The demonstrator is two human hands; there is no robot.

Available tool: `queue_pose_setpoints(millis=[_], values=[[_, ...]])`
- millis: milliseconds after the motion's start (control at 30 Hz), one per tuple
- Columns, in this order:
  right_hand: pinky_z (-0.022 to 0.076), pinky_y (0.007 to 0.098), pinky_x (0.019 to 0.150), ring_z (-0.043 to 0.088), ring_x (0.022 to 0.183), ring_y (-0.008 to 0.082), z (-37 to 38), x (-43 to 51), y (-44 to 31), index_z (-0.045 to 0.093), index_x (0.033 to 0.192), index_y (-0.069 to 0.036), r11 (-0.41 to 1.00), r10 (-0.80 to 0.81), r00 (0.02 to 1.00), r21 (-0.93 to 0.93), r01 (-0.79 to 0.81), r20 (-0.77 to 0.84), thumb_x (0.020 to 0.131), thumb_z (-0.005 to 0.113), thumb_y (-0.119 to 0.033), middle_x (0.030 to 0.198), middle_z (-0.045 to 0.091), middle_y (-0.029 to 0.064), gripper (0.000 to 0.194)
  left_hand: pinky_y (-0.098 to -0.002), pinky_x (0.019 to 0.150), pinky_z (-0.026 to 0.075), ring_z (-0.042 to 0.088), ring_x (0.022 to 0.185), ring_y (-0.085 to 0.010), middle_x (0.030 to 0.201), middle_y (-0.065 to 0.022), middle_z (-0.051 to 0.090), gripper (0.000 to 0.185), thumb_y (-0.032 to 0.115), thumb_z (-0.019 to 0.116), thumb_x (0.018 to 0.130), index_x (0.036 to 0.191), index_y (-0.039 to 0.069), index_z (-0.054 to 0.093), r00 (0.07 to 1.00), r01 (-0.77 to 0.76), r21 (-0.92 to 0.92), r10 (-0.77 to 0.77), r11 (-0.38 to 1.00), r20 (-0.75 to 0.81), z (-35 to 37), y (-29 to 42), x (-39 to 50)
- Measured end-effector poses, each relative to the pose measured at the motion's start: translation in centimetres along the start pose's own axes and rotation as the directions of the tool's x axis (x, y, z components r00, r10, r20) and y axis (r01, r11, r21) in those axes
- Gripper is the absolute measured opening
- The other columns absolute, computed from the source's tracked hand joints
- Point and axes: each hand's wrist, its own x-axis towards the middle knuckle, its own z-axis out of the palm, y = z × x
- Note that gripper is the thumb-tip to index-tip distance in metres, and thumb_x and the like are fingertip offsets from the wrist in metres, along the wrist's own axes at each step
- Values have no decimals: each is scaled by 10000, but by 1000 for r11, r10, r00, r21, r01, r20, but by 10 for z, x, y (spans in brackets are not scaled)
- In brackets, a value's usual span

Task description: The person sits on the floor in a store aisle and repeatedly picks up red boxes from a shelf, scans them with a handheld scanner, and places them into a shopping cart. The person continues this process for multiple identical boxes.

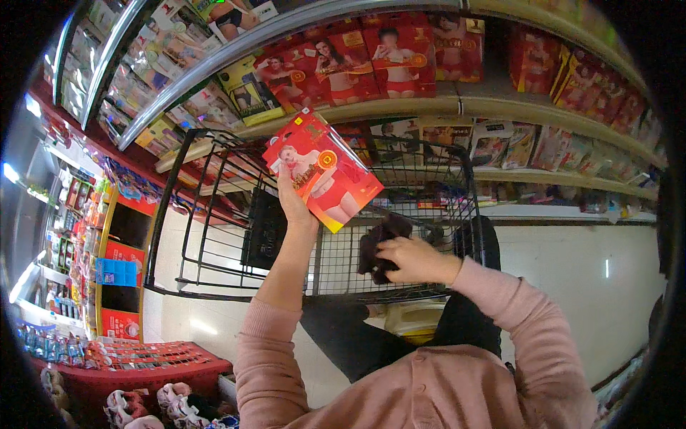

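My left hand (296, 206) holds up a red box of underwear (335, 174) by its lower left side, above a black wire shopping cart (332, 263). The box is tilted, its printed front facing up, with a yellow lower corner. My right hand (410, 260) reaches into the cart, its fingers resting on a dark brown, soft-looking bundle (383, 241) that lies on the wire mesh. The fingertips are partly sunk against the bundle, and whether they grip it I cannot tell. A black flat panel (265, 228) stands at the cart's left part.
Shelves (536, 110) with red boxes and packaged garments run behind the cart. A red display bin (177, 370) stands at the lower left, with shoe-like goods below it. A yellow-framed rack (126, 241) holds a blue tray (117, 272). A light plastic stool (412, 319) is beneath me.
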Motion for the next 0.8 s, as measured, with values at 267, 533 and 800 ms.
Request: queue_pose_setpoints(millis=[267, 533, 800], values=[[353, 355, 1043, 437, 1269, 263, -51, 14, 7, 270, 1424, 46, 687, 458, 716, 721, 90, -526, 911, 594, -292, 1390, 425, 206, 695, -354, 758, 529, 598, 981, -182, 1098, -48, 597, 431, 468, 464, 959, 1239, 143, 506, 940, 272, 135, -293, 953, 173, 9, -24, -26], [275, 343, 1100, 340, 1329, 228, -27, -20, 21, 160, 1473, -3, 524, 411, 802, 832, 182, -434, 759, 743, -70, 1448, 338, 152, 924, -370, 953, 448, 471, 1204, -210, 1344, -95, 439, 583, 399, 480, 974, 1442, 119, 275, 914, 140, 488, -302, 862, 272, 10, -46, -38], [467, 380, 979, 527, 1167, 245, -160, -78, 118, 289, 1406, -21, 424, 633, 505, 808, 408, -587, 749, 718, 26, 1295, 509, 139, 786, -376, 834, 530, 606, 984, -236, 1258, -179, 496, 617, 387, 475, 982, 1438, 22, 278, 854, 212, 749, -492, 627, 170, 24, -40, -38]])
